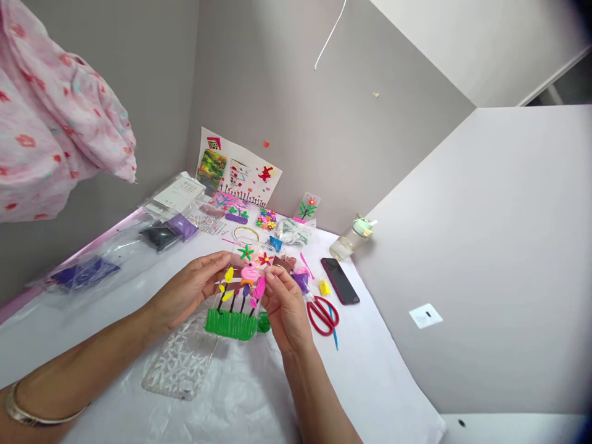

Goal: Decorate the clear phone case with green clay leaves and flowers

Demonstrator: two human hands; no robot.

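Note:
Between both hands I hold up a clear phone case (238,296) decorated with clay: green grass along its bottom, dark stems with yellow and pink petals, a pink flamingo and small flowers. My left hand (189,290) grips its left edge with curled fingers. Closed on the right edge is my right hand (284,308), fingertips pinched near the pink petal. A second, plain clear case (180,364) with a faceted pattern lies flat on the white table (259,394) below.
Red scissors (322,316), a blue tool (335,336), a yellow piece (324,287) and a dark phone (340,280) lie to the right. Bags of clay (161,234), finished clay pictures (238,169) and a bottle (351,240) stand at the back. Pink floral cloth (50,117) hangs upper left.

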